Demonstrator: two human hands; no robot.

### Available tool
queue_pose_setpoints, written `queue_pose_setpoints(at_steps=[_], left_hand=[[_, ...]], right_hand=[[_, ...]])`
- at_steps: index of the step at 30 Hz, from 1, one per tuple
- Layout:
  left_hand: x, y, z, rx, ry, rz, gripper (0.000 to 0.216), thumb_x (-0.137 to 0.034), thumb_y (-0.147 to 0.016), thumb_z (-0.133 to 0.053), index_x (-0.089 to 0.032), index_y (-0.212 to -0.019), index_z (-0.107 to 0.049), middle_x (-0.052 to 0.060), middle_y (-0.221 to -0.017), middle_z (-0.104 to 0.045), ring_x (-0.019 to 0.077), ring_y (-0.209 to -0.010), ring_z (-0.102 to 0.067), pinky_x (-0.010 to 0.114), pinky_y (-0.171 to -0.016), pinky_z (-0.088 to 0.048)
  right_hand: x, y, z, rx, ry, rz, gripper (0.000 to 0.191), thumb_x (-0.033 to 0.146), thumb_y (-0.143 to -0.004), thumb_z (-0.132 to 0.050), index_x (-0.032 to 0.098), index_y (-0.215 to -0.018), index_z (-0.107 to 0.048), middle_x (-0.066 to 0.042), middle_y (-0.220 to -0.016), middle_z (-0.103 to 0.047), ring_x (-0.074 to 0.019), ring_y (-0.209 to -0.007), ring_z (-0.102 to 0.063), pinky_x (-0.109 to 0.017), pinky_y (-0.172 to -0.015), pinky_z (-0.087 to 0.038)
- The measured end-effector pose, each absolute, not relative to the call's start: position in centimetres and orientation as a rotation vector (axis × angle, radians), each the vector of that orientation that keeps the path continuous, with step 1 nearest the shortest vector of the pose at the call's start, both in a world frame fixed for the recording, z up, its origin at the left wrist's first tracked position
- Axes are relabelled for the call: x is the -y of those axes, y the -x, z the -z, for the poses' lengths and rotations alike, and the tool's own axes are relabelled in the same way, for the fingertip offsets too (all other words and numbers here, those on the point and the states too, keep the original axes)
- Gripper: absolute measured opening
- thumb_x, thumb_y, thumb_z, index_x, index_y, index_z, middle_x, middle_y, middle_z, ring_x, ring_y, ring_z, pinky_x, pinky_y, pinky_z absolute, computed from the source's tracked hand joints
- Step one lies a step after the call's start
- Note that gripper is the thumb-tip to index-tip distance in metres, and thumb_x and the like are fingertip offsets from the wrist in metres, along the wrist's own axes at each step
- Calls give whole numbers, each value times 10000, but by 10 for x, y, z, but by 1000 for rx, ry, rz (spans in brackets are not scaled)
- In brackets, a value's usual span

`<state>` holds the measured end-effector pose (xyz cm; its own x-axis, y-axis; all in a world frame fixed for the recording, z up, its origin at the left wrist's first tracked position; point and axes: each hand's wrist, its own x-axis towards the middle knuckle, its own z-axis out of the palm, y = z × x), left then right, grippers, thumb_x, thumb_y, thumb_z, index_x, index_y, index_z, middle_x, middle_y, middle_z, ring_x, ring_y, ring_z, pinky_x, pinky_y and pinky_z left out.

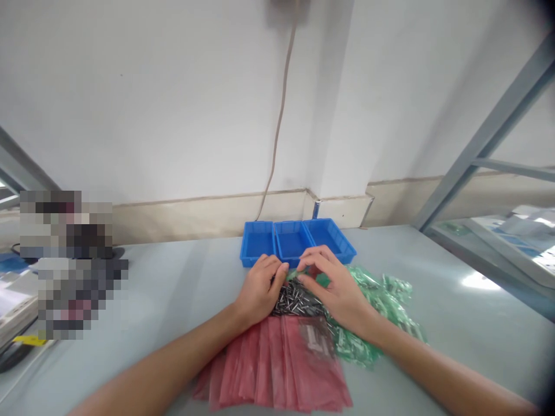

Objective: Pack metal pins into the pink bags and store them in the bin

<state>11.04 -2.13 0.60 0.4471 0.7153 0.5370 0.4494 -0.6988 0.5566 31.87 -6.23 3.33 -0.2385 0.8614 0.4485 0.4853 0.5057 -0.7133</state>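
Note:
My left hand (pixel 262 287) is closed, thumb against curled fingers, at the edge of a small green plastic bag (pixel 293 274). From the other side my right hand (pixel 332 284) pinches the same bag between thumb and fingers. What the bag contains cannot be made out. Just below and between the hands lies a heap of small dark metal pins or screws (pixel 297 300). A fanned row of red plastic bags (pixel 277 367) lies nearest me, partly under the heap. Beside my right wrist are piled green plastic bags (pixel 392 309) with small pieces inside.
Three blue trays (pixel 292 261) stand side by side behind my hands, near the wall. The grey tabletop (pixel 173 289) spreads to both sides. A metal frame (pixel 459 167) rises at the right. Pixelated shapes and a cable lie at the left. A cord (pixel 281 110) hangs down the wall.

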Motion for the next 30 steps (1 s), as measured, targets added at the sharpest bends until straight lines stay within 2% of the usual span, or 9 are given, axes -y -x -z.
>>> queue_pose_setpoints(at_steps=[3, 6, 9, 12, 14, 16, 22, 26, 30], left_hand=[[23, -111, -7, -1002, -2343, -1138, 393, -287, -1153, -410, -210, -797, -559, 13, -816, -616, 194, -808, -524, 357, -822, -407], [25, -110, -7, -1005, -2297, -1139, 336, -293, -1148, -431, -214, -874, -607, 14, -865, -657, 197, -856, -564, 355, -854, -420], [25, -109, -6, -1003, -2279, -1130, 306, -299, -1143, -444, -219, -907, -622, 19, -900, -674, 202, -882, -579, 352, -861, -430], [24, -110, -5, -999, -2283, -1127, 291, -296, -1138, -453, -219, -914, -622, 22, -910, -679, 205, -888, -583, 352, -860, -433], [23, -110, -5, -1005, -2288, -1128, 281, -293, -1135, -459, -218, -920, -624, 22, -914, -680, 204, -887, -582, 353, -863, -433], [23, -110, -5, -1012, -2289, -1125, 268, -292, -1131, -467, -218, -929, -627, 23, -919, -680, 205, -893, -581, 354, -866, -436], [25, -110, -7, -1018, -2300, -1117, 266, -294, -1128, -464, -217, -928, -621, 26, -921, -677, 207, -895, -583, 358, -874, -443], [25, -110, -7, -1027, -2306, -1110, 268, -303, -1128, -460, -220, -933, -624, 30, -927, -686, 211, -905, -596, 359, -884, -453], [24, -110, -7, -1020, -2314, -1109, 270, -306, -1131, -452, -221, -943, -626, 31, -944, -700, 210, -924, -613, 370, -928, -453]], right_hand=[[59, -322, -32, 1811, 1157, -492, 85, 332, -1064, -584, 274, -1059, -646, -66, -1166, -697, -251, -1047, -670, -381, -862, -538], [52, -331, -33, 1684, 1252, -442, 170, 425, -1087, -550, 284, -1154, -616, -39, -993, -714, -237, -861, -682, -386, -788, -533], [41, -348, -37, 1670, 1344, -389, 274, 472, -1097, -514, 307, -1311, -564, 24, -726, -629, -219, -626, -612, -363, -642, -487], [28, -366, -41, 1654, 1403, -155, 283, 454, -1100, -504, 305, -1337, -544, -18, -861, -703, -237, -687, -635, -381, -688, -485], [20, -377, -40, 1692, 1396, -24, 259, 405, -1106, -485, 295, -1330, -552, -70, -1080, -748, -277, -883, -691, -413, -807, -505], [12, -386, -35, 1784, 1383, 77, 244, 365, -1112, -446, 271, -1287, -587, -104, -1172, -743, -314, -1025, -672, -447, -900, -499], [-4, -396, -15, 2007, 1445, 82, 321, 337, -1105, -403, 246, -1234, -683, -100, -1002, -772, -333, -985, -618, -472, -919, -484], [-4, -394, -12, 2051, 1558, 70, 359, 329, -1099, -378, 270, -1199, -717, -98, -975, -784, -352, -1045, -624, -513, -953, -432], [-2, -392, -16, 2071, 1599, 68, 335, 319, -1072, -403, 282, -1132, -731, -74, -929, -792, -332, -1035, -657, -533, -1002, -403]])
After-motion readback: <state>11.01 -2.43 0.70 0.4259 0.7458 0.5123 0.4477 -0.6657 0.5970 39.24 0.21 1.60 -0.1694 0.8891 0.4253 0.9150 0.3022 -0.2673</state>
